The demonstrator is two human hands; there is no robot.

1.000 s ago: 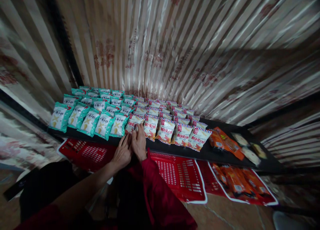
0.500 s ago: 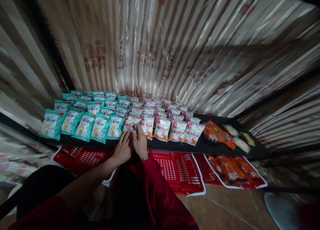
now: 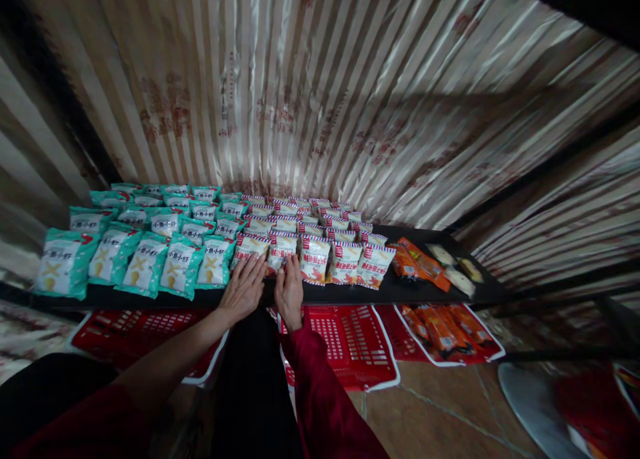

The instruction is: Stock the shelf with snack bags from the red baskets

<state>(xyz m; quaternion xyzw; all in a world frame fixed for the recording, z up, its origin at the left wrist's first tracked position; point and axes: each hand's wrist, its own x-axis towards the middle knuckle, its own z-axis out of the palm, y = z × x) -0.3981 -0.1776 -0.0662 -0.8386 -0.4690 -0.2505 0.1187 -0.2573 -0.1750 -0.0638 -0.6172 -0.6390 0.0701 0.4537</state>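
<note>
My left hand (image 3: 244,288) lies with its fingers stretched out against the lower front of a white snack bag (image 3: 249,247), the leftmost of the white front row. Beside it, my right hand (image 3: 289,292) has straight fingers upright at the bottom of the neighbouring white snack bag (image 3: 281,248). A small gap separates the hands, and neither is wrapped round a bag. The white bags, with red lettering and striped top edges, stand in several rows on a black shelf (image 3: 320,295). Rows of teal snack bags (image 3: 215,262) stand directly to their left.
Orange packets (image 3: 421,266) and pale packets (image 3: 460,281) lie on the shelf's right part. Below are a red basket (image 3: 357,352) and a basket of orange packets (image 3: 445,332). Striped curtain fabric (image 3: 300,59) hangs behind. A grey stool (image 3: 530,406) stands at lower right.
My hands were together at the leftmost white bag; now they are apart, the right one having moved to the bag beside it. The view has shifted slightly right.
</note>
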